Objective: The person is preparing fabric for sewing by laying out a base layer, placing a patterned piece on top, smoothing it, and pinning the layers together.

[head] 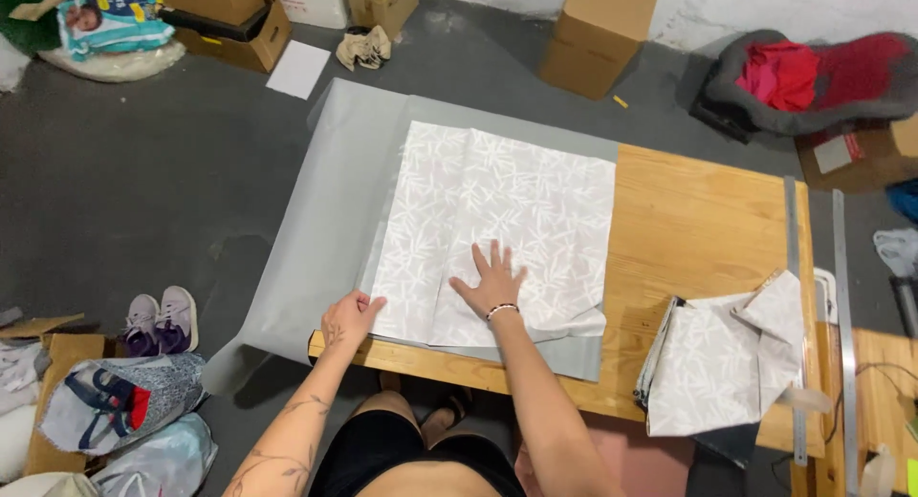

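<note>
On the floor at the far left we see 1 pair of shoes (161, 321), so 2 shoes side by side, with 2 patterned bags (120, 401) heaped below them. At the top left sit 3 cardboard boxes (225, 17) and 1 white sheet (297, 69) lying flat on the grey floor.

Our left hand (350, 318) curls over the near-left edge of the grey sheet (316, 220), fingers folded and pinching that edge where it hangs off the wooden table (698, 220). The grey sheet drapes from the table's left end down toward the floor. On it lies 1 white patterned fabric (497, 201), spread flat at the table's left half. Our right hand (492, 282) rests palm down on the fabric's near part, 5 fingers spread, pressing it flat and gripping nothing. 1 beaded bracelet (501, 312) circles that wrist.

Further right, 1 folded stack (727, 363) of the same patterned fabric sits at the table's near-right corner, well apart from both hands. 2 long metal rulers (792, 296) lie along the right edge. Behind the table stand 1 more box (598, 33) and 1 grey cushion (813, 76) with red cloth on it.
</note>
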